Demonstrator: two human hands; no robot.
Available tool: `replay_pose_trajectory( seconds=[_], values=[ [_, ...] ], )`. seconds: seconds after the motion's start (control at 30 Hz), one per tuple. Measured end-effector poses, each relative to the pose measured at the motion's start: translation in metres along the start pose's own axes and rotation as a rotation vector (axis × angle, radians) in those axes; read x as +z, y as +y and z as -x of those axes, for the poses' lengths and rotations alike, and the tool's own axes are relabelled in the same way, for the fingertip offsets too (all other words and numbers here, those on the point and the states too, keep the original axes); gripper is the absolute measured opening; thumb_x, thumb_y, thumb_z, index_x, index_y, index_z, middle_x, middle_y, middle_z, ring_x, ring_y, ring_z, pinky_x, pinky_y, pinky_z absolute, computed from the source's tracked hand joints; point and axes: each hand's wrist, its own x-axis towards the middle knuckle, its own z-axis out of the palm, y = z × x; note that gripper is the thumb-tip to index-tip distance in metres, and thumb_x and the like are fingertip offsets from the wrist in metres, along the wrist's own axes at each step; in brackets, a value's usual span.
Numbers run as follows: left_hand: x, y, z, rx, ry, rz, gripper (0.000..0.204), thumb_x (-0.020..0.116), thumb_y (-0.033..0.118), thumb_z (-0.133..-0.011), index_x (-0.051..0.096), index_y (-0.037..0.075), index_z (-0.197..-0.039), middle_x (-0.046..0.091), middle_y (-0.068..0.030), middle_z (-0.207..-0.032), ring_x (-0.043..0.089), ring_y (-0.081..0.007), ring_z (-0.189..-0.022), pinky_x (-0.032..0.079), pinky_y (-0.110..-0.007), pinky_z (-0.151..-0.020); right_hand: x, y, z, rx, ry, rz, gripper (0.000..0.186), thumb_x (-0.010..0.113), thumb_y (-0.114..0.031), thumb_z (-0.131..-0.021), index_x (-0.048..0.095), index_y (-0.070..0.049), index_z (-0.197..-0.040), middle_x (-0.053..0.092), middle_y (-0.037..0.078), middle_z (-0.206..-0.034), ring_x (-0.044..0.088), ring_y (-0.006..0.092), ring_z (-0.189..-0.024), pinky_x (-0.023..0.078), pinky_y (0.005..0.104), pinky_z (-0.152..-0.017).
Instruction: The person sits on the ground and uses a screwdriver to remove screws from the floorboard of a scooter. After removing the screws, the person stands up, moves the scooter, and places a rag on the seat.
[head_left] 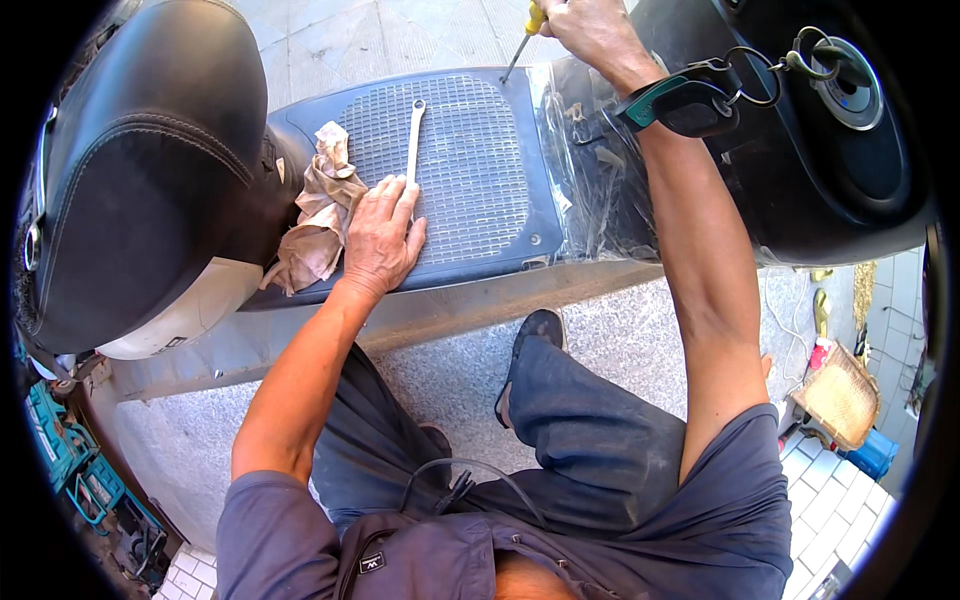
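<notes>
I am gripping a screwdriver in the right hand, apparently working the footboard, resting the left hand open, presumably needing steady pressure next.

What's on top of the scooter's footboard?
On the footboard are a wrench, a crumpled brownish bundle and the left hand; a screwdriver points at one corner. The hand hides what's beneath.

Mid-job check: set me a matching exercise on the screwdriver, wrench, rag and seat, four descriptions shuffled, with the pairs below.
1. Screwdriver
2. Wrench
3. Rag
4. Seat

A. Crumpled, beside the left hand
B. Black, with a stitched seam
C. Yellow-handled, held in the right hand
D. Silver, lying on the footboard

Pairs: 1-C, 2-D, 3-A, 4-B
</notes>
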Motion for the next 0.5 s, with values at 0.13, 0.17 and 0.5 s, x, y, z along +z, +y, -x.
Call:
replay_pose_trajectory(
  seconds=[0.13,0.17,0.5],
  values=[
    [-0.002,-0.001,0.0,-0.007,-0.009,-0.003,0.049,0.069,0.02,-0.091,0.06,0.003,-0.136,0.058,-0.019,-0.141,0.052,-0.0377,-0.136,0.04,-0.048,-0.115,-0.003,-0.002,0.001,0.035,-0.011,0.01,0.028,0.062,-0.025,-0.094,0.062,0.002,-0.099,0.071,0.02,-0.072,0.073,0.0401,-0.076,0.058,0.0491,-0.074],
    [-0.002,-0.001,0.0,-0.006,-0.01,-0.006,0.049,0.069,0.02,-0.091,0.06,0.003,-0.136,0.058,-0.019,-0.141,0.052,-0.0377,-0.135,0.04,-0.048,-0.115,-0.003,-0.002,0.002,0.03,-0.001,0.024,0.029,0.063,-0.027,-0.094,0.062,0.002,-0.099,0.071,0.019,-0.072,0.073,0.0397,-0.076,0.058,0.0487,-0.074],
    [-0.003,0.001,0.0,-0.005,-0.004,-0.007,0.049,0.07,0.019,-0.091,0.06,0.003,-0.136,0.059,-0.0193,-0.141,0.052,-0.0383,-0.135,0.041,-0.048,-0.115,0.005,0.017,0.005,0.147,0.149,-0.006,0.031,0.069,-0.028,-0.095,0.063,0.002,-0.092,0.07,0.016,-0.068,0.073,0.0352,-0.068,0.058,0.0445,-0.064]
  ],
)
